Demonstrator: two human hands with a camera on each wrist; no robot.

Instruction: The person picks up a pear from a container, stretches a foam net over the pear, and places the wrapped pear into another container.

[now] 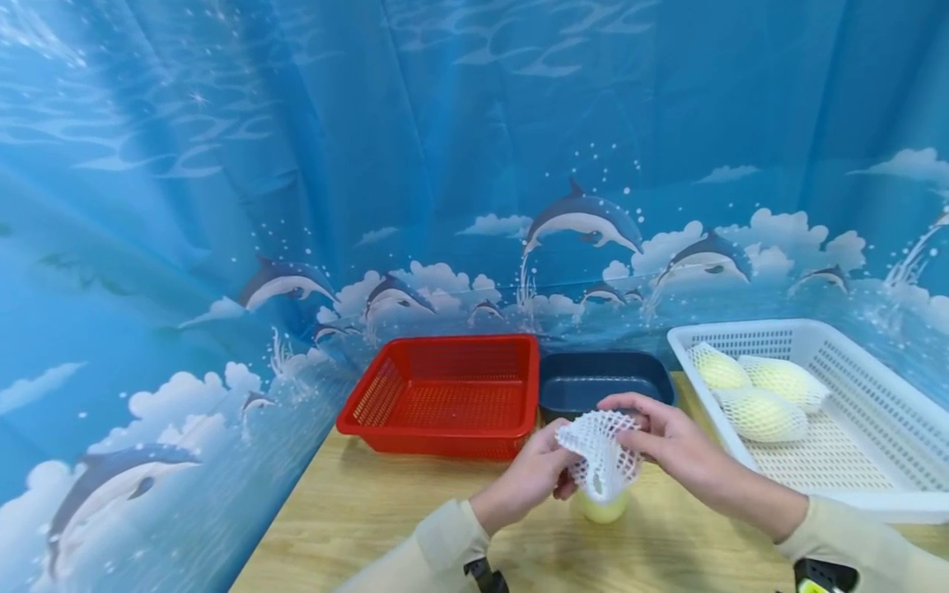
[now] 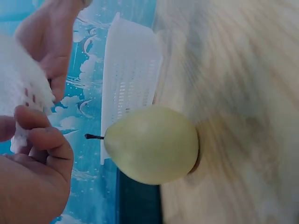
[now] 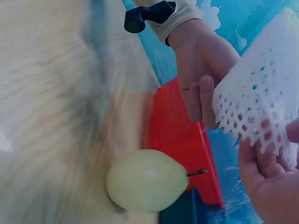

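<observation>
A white foam fruit net (image 1: 602, 451) is held between both hands above the table. My left hand (image 1: 530, 473) pinches its left edge, fingers curled at the mesh in the left wrist view. On the other side, my right hand (image 1: 678, 445) grips the net with thumb and fingers. Below the net, a bare pale-yellow pear (image 2: 152, 144) stands upright on the wooden table, its dark stem pointing up. In the head view the net covers most of the pear, and only its lower part shows. Neither hand touches the pear.
A red plastic basket (image 1: 437, 443) stands at the back left, with a dark blue tray (image 1: 608, 359) beside it. The white basket (image 1: 878, 461) on the right holds three net-wrapped pears (image 1: 764, 414). A blue dolphin-print curtain (image 1: 474, 148) hangs behind the wooden table (image 1: 356, 511).
</observation>
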